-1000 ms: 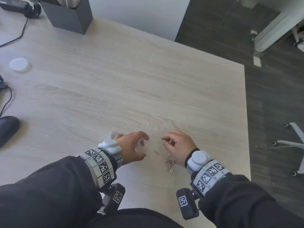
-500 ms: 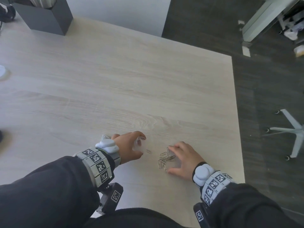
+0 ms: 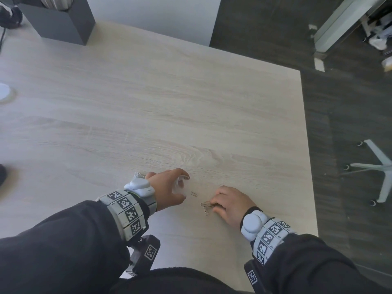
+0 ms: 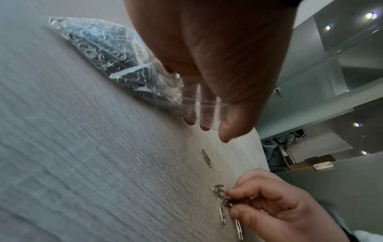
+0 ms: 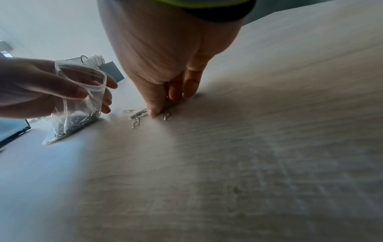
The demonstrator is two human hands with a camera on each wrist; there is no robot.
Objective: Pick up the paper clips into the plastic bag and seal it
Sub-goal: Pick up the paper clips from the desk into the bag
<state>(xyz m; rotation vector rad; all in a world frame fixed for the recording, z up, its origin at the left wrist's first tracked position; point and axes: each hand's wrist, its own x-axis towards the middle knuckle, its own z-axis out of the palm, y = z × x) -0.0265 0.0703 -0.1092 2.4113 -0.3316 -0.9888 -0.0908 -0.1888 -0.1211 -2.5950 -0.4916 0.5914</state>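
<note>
My left hand [image 3: 169, 187] [image 5: 41, 91] grips a clear plastic bag [image 5: 76, 104] [image 4: 116, 54] by its open mouth; the bag rests on the wooden table [image 3: 191, 102] and holds several paper clips. A small cluster of silver paper clips [image 3: 206, 206] [image 4: 222, 203] [image 5: 138, 116] lies right of it. My right hand [image 3: 229, 205] [image 4: 275, 206] pinches some of these clips between thumb and fingertips, low on the table. A single clip [image 3: 193, 194] [image 4: 206, 158] lies apart, between the hands.
A dark grey box [image 3: 61, 22] stands at the table's far left corner. A white round lid [image 3: 3, 92] lies at the left edge. The table's right edge [image 3: 307, 145] drops to dark floor, where a chair base [image 3: 377, 166] stands.
My right hand dropped from beside the bag to the clip cluster, spread over it, and now its fingers have closed to pinch clips. The left hand keeps hold of the bag.
</note>
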